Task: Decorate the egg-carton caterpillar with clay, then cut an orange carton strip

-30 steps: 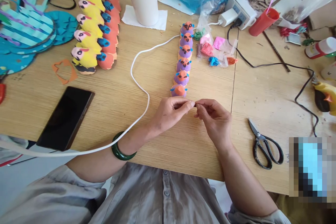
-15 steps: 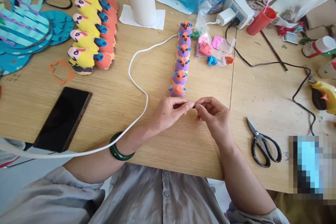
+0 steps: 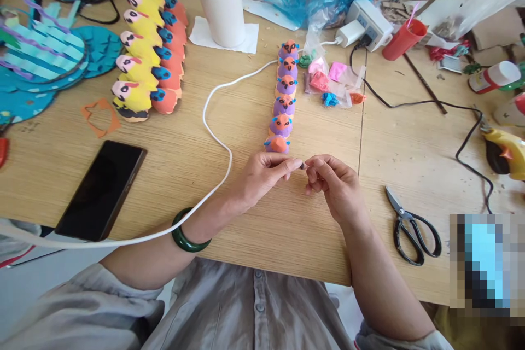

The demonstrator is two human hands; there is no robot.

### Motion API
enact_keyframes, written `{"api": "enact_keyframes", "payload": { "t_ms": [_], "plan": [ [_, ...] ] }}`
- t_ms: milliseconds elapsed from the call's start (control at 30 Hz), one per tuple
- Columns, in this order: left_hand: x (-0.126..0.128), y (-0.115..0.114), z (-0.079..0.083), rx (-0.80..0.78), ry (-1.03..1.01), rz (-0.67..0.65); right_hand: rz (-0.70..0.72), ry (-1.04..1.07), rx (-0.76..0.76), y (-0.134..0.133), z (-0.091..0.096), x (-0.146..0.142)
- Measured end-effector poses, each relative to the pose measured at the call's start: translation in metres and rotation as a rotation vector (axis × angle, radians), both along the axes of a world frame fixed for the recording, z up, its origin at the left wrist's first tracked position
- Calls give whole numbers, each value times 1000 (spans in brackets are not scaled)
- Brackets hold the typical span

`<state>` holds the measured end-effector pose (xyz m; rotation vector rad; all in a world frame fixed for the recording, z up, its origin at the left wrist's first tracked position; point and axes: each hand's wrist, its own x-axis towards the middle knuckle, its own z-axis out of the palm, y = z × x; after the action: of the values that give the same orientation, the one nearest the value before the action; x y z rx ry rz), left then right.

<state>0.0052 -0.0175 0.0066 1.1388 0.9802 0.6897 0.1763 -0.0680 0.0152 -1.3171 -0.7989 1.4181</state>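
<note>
Parted slightly since half a second ago, the two hands' fingertips now show a tiny dark bit (image 3: 302, 165) between them, and the right hand (image 3: 334, 188) sits a touch lower than before. The left hand (image 3: 264, 176) pinches the bit with thumb and forefinger from one side. The right hand's thumb and forefinger close on it from the other, the remaining fingers curled under. The bit is a small dark speck, too small to tell its shape or material. It sits at the very tips of both grips, held just above the table (image 3: 287, 224) and clear of the wood.

Just beyond the left fingers stands the nearest figure (image 3: 277, 145), an orange-fronted purple piece at the end of a row of purple-and-orange figures (image 3: 284, 95) running away from the person. Coloured packets (image 3: 332, 81) lie beside the row's far end. A white cable (image 3: 213, 120) loops past the left wrist, which wears a green bangle (image 3: 186, 236). Black scissors (image 3: 412, 227) lie closed to the right of the right hand, well apart from it. A dark phone (image 3: 102, 188) rests near the table's front edge on the left. Yellow and orange birds (image 3: 143, 46) line up at the far left, near a white bottle (image 3: 219, 3).
</note>
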Motion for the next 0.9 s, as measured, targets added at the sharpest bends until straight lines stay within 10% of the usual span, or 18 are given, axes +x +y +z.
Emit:
{"api": "enact_keyframes", "payload": {
  "t_ms": [900],
  "plan": [
    [0, -5, 3, 338, 137, -10, -15, -39, 22, -1, -4, -8]
  ]
}}
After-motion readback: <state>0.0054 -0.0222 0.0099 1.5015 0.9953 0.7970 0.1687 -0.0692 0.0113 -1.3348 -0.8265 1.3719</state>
